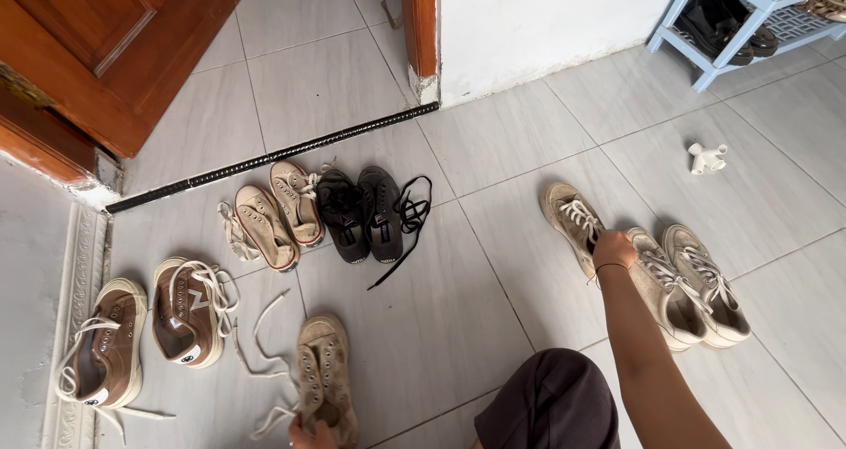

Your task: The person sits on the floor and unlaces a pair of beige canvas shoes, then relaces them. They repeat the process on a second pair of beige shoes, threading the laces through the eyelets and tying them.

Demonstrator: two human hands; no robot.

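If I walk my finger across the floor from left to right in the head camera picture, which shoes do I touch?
Brown shoes → beige shoe held by the left hand → black shoes → dirty shoe gripped by the right hand → pale pair of sneakers.

Packages: none on the floor.
Signs and screens: none.
Heel labels: a small white tab with dark marks at the back of each brown sneaker (189, 312), far left.
Insole labels: small blue-and-red patches inside the two black sneakers (361, 213), by the door track.
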